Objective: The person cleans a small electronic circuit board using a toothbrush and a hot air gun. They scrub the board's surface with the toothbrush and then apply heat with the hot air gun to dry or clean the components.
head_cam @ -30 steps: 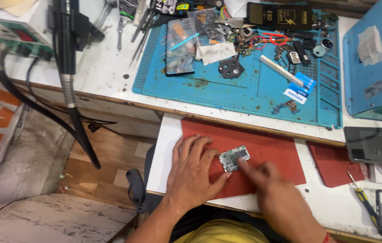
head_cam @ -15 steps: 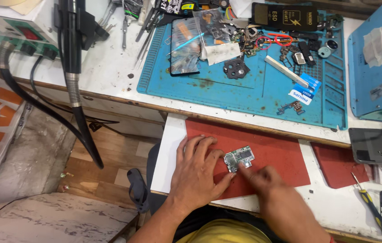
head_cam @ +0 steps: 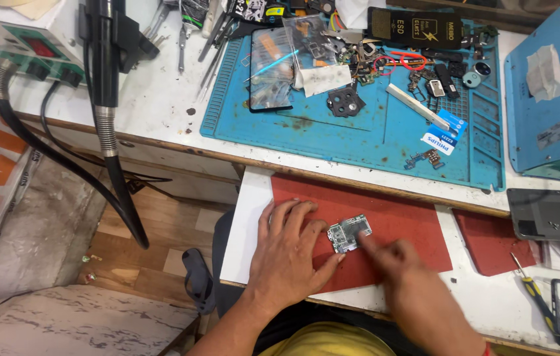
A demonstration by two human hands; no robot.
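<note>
Cluttered repair bench with red mat (head_cam: 399, 217): left hand (head_cam: 290, 254) lies flat, steadying the small circuit board (head_cam: 349, 233) from its left; right hand (head_cam: 392, 260) fingertips press it, grasping nothing, likely calling for fine positioning next.

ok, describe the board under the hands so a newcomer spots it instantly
Find the red mat on the white pull-out shelf below the blue work mat. Between the left hand and right hand lies a small circuit board, the only silvery, shielded piece on it.

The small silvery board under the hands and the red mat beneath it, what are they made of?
The small silvery circuit board looks like laminate carrying shiny metal shields, judging by its glinting patches. The red mat appears matte and soft, perhaps rubber or felt.
</note>
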